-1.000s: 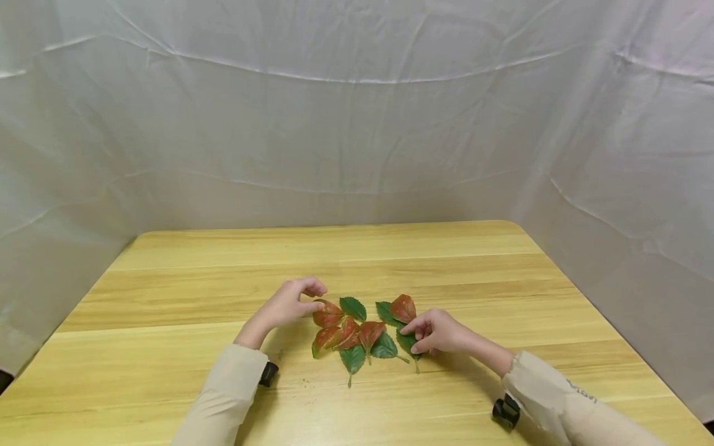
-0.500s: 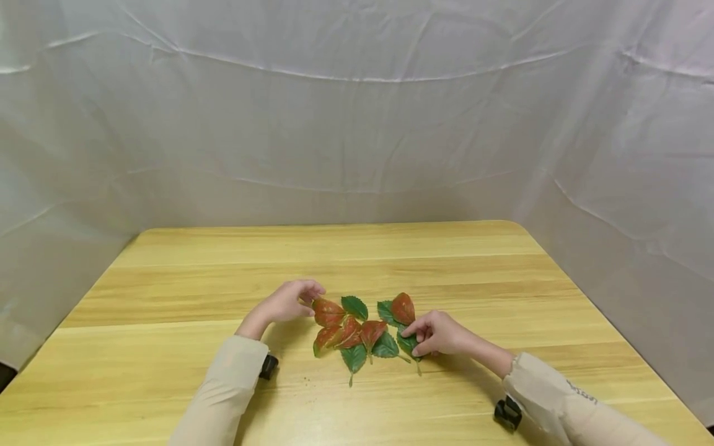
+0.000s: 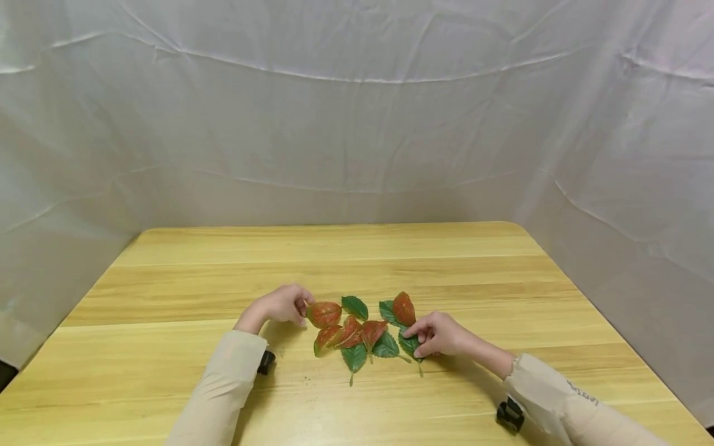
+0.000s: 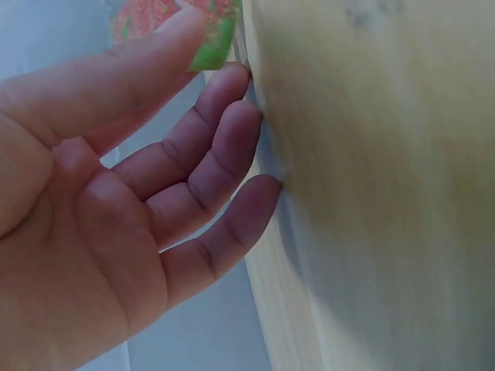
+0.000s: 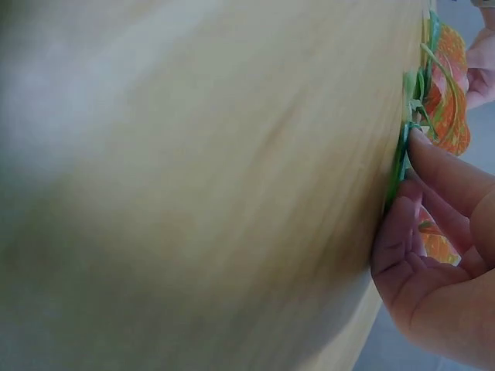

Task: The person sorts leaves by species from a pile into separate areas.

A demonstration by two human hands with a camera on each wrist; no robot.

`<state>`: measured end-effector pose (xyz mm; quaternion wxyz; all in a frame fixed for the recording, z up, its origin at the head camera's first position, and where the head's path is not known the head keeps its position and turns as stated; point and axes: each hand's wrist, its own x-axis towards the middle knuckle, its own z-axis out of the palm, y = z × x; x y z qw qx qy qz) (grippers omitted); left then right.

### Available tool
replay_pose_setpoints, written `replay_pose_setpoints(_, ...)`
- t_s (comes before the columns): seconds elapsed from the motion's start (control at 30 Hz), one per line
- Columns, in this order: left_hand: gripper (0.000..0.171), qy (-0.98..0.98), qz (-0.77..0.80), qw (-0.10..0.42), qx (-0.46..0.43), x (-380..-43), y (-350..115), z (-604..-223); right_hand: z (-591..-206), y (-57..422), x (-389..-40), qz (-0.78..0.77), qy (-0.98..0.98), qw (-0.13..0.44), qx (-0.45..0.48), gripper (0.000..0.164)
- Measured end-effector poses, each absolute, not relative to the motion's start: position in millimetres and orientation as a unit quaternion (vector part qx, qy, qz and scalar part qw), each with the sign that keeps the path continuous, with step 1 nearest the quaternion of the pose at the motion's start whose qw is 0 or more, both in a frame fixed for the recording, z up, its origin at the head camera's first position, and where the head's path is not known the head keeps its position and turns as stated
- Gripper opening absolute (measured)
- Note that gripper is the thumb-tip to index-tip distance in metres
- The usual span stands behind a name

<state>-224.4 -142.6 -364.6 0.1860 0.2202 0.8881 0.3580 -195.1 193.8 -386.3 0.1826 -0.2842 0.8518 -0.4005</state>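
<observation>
My left hand [image 3: 282,305] pinches the left tip of a red leaf [image 3: 323,314] with yellow-green edging. In the left wrist view, the thumb [image 4: 184,39] lies over that leaf [image 4: 215,48] while the other fingers curl near the tabletop. My right hand [image 3: 442,334] holds a green leaf [image 3: 409,342] by thumb and index finger, low at the table, its stem pointing toward me. Two more red leaves, one at the lower left [image 3: 328,339] and one in the middle [image 3: 351,332], overlap beside the left hand's leaf.
Another red leaf [image 3: 372,333] overlaps green leaves [image 3: 385,347] in the centre. One green leaf [image 3: 354,306] lies at the back; a red leaf [image 3: 403,308] rests on a green one at the right. The wooden table [image 3: 184,279] is backed by grey-white sheeting [image 3: 357,136].
My left hand has shifted left and slightly toward me, drawing the upper-left red leaf left and turning it more level. The right hand has stayed nearly still on its green leaf.
</observation>
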Motion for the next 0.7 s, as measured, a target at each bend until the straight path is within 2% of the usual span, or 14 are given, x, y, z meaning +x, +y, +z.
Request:
replay_pose_setpoints(0.1, 0.02, 0.883, 0.358, 0.197, 0.233, -226, -145, -366, -388, 194, -195, -0.407, 0.852, 0.178, -0.276, 0.029)
replay_pose_setpoints(0.13, 0.018, 0.877, 0.358, 0.193, 0.256, -232, -149, -375, -388, 195, -195, -0.409, 0.852, 0.177, -0.273, 0.03)
replay_pose_setpoints(0.23, 0.04, 0.872, 0.353, 0.196, 0.276, -233, -150, -377, -389, 195, -196, -0.414, 0.852, 0.176, -0.266, 0.03)
replay_pose_setpoints(0.27, 0.042, 0.873, 0.352, 0.198, 0.275, -234, -150, -378, -389, 195, -196, -0.416, 0.852, 0.177, -0.265, 0.03)
replay_pose_setpoints(0.43, 0.04, 0.887, 0.338, 0.203, 0.241, -228, -145, -369, -390, 195, -197, -0.414, 0.852, 0.182, -0.264, 0.03)
replay_pose_setpoints(0.7, 0.037, 0.888, 0.338, 0.201, 0.238, -227, -145, -370, -389, 194, -197, -0.407, 0.851, 0.188, -0.274, 0.03)
